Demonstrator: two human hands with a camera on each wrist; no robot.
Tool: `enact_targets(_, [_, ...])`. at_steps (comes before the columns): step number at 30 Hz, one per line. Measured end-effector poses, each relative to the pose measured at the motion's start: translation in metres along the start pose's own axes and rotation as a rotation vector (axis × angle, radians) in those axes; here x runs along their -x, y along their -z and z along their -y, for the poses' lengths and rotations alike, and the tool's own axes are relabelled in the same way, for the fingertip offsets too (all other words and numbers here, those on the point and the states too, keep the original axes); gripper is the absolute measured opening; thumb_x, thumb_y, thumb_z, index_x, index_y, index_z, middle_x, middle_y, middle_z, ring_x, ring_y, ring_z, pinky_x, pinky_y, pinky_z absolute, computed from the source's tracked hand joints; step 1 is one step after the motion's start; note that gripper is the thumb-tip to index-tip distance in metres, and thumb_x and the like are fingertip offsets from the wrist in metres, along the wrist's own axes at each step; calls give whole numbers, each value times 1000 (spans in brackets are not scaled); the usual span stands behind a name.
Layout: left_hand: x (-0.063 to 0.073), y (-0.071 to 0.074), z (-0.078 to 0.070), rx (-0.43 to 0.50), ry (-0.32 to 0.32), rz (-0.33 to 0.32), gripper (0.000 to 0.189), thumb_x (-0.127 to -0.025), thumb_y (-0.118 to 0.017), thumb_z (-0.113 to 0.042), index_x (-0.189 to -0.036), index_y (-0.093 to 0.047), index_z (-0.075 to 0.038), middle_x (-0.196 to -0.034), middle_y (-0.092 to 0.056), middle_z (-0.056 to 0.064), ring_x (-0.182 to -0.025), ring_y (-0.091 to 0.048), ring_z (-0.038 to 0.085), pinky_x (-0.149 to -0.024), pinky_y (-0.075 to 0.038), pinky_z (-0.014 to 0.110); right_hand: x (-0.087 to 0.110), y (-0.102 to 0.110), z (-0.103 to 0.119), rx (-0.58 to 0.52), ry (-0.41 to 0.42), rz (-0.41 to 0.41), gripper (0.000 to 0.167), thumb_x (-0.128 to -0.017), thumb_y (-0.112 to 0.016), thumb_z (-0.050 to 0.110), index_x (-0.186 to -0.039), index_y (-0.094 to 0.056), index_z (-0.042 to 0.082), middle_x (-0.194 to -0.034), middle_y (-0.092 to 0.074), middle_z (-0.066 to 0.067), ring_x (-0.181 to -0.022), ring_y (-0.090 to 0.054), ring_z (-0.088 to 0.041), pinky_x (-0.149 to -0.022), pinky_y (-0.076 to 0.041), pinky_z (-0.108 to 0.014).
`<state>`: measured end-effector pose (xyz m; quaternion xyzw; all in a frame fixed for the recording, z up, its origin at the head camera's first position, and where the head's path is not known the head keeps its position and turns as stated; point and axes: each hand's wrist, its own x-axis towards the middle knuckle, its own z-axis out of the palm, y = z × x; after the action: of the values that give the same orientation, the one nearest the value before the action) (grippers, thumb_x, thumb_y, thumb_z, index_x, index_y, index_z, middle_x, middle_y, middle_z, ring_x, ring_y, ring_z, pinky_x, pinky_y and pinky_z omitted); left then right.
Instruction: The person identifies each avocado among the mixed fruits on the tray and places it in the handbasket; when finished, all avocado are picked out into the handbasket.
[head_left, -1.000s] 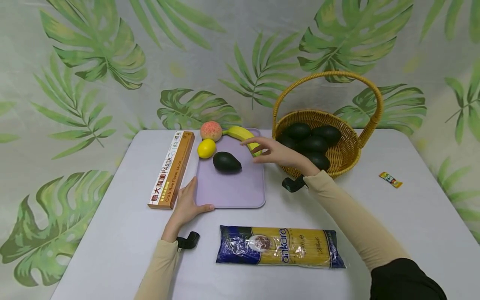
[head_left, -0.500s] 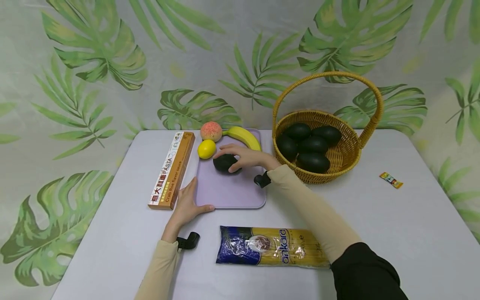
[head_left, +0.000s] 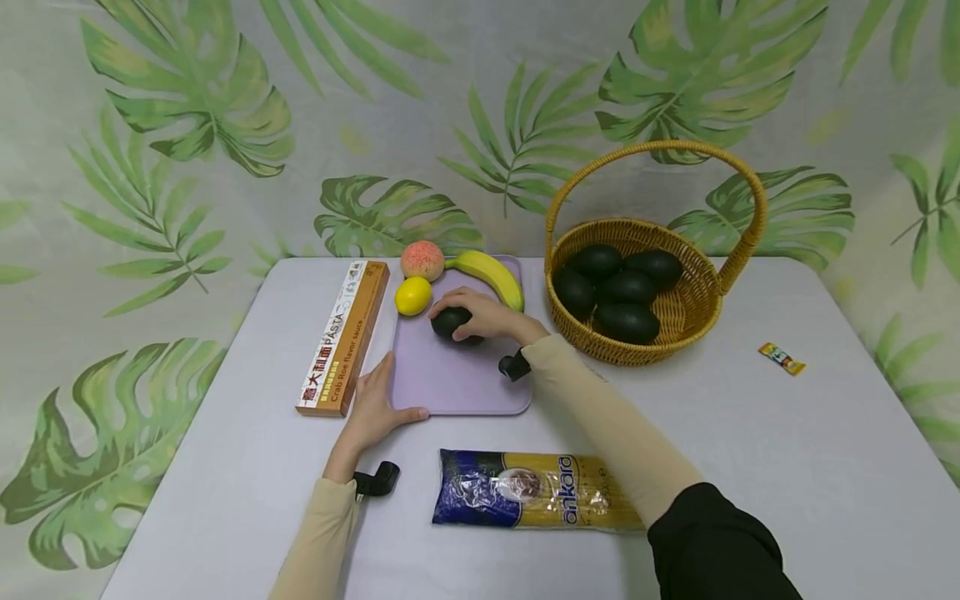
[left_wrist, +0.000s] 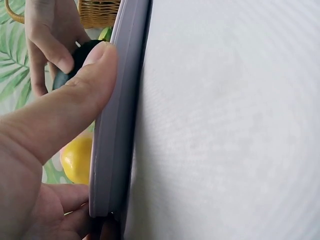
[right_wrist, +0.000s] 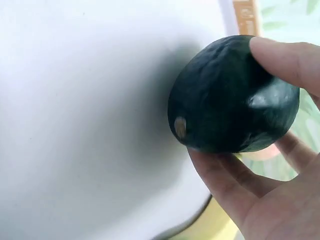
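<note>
A dark green avocado (head_left: 451, 321) lies on the lilac cutting board (head_left: 457, 379), and my right hand (head_left: 487, 315) grips it, fingers curled round it. The right wrist view shows the avocado (right_wrist: 227, 97) up close, with my fingers (right_wrist: 287, 57) wrapped over it. My left hand (head_left: 375, 412) holds the board's near left corner. In the left wrist view my thumb (left_wrist: 75, 105) presses on the board's edge (left_wrist: 117, 115). A banana (head_left: 491, 275), a lemon (head_left: 413, 295) and a peach (head_left: 422, 260) lie at the board's far end.
A wicker basket (head_left: 686, 312) with several avocados (head_left: 626, 287) stands right of the board. An orange pasta box (head_left: 345, 337) lies along the board's left side. A blue-and-yellow spaghetti pack (head_left: 532, 492) lies near me. A small sachet (head_left: 781, 359) lies at the far right.
My right hand moved left from beside the basket to the avocado on the board and closed round it. My left hand stayed on the board's corner.
</note>
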<state>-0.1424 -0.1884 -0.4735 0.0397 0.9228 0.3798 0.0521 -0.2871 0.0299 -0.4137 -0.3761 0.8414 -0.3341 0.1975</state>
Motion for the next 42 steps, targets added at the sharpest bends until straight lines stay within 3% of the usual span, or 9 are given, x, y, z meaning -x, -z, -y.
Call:
enact_targets(8, [-1,-1,-3,10,3,2,113,-72,-84,-30,-149,-11,9,-155,-13,25,-136,-16,42,-112,-17,52,39,30,6,-169,108,-72,43,-89,-66,11,-131,-57,10,-137,-48,-9,-122,-39,-26,-100,-35,-44])
enact_targets(13, [-1,-2,-4,12,2,-1,113,-72,-85,-29,-149,-11,9,-155,-13,25,-136,-16,42,-112,-16,52,89,62,11,-238,35,-104,45,-91,-66,20,-135,-55,16,-145,-39,-7,-120,-43,-29,-95,-41,-46])
enact_targets(18, [1,-1,-3,20,3,-1,114,-71,-85,-29,-149,-10,9,-155,-12,25,-136,-15,42,-112,-15,53,145,94,-4,-256,-28,-202,46,-93,-64,20,-137,-51,17,-143,-41,-6,-117,-49,-30,-94,-43,-47])
enact_targets(23, [1,-1,-1,16,7,3,114,-72,-84,-29,-149,-9,9,-155,-11,25,-136,-14,42,-112,-15,53,197,117,-29,-221,-134,-326,47,-94,-63,21,-139,-49,15,-145,-39,-4,-133,-32,-28,-105,-29,-52])
enact_targets(28, [1,0,1,8,8,1,114,-72,-84,-30,-149,-9,9,-155,-11,25,-136,-14,43,-112,-13,53,234,130,-51,-208,-269,-398,52,-96,-59,24,-145,-41,17,-152,-28,-4,-132,-32,-29,-97,-38,-43])
enact_targets(33, [2,-1,2,16,7,4,115,-71,-84,-31,-149,-9,10,-155,-11,25,-136,-14,43,-112,-13,53,253,135,-64,-150,-348,-414,56,-97,-57,24,-148,-35,16,-154,-22,-9,-117,-44,-26,-80,-43,-23])
enact_targets(36, [2,0,1,21,1,1,116,-71,-85,-31,-148,-9,10,-155,-11,26,-136,-14,43,-112,-13,53,256,135,-70,-92,-355,-405,57,-97,-58,23,-147,-34,13,-153,-23,-13,-109,-48,-28,-76,-43,-22])
enact_targets(39, [3,0,1,21,-2,-3,116,-70,-85,-30,-148,-10,10,-155,-12,26,-136,-14,43,-112,-13,53,254,133,-75,-7,-358,-409,57,-95,-61,23,-145,-38,9,-151,-27,-19,-107,-46,-35,-83,-43,-38])
enact_targets(42, [3,0,1,16,-1,-3,115,-71,-85,-30,-148,-10,10,-155,-12,26,-136,-14,43,-112,-13,53,251,131,-78,69,-377,-417,56,-93,-64,23,-141,-41,6,-147,-29,-26,-118,-36,-46,-92,-33,-60])
